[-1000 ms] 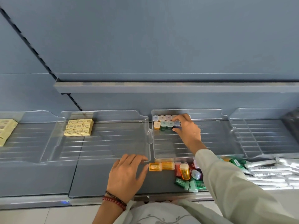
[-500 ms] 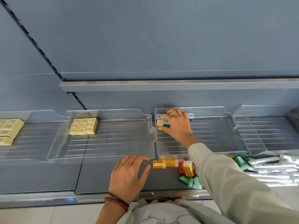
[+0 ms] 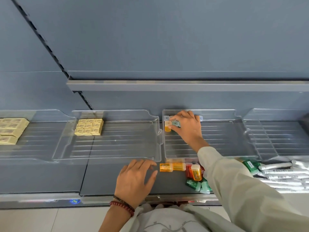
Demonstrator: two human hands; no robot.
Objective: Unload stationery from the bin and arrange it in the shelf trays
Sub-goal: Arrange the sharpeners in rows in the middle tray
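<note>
My right hand [image 3: 188, 129] reaches into the clear shelf tray [image 3: 217, 144] and lies over a cluster of small coloured boxes at its back left corner; its fingers curl over them, touching the green ones beside an orange box [image 3: 167, 128]. My left hand [image 3: 135, 180] rests flat on the grey shelf [image 3: 103, 178], fingers spread, holding nothing. Just right of it lie loose orange boxes [image 3: 172, 167], with red and green boxes [image 3: 194, 182] partly hidden under my right sleeve.
Yellow erasers [image 3: 89, 127] sit stacked in the clear tray [image 3: 117, 144] to the left, more yellow erasers [image 3: 10, 129] at the far left. White tube packs [image 3: 282, 173] lie at the right front below another clear tray [image 3: 284, 139]. An upper shelf edge [image 3: 184, 85] overhangs.
My right hand slid left along the back of the tray, from the right end of the box rows to their left end. My left hand stayed on the shelf.
</note>
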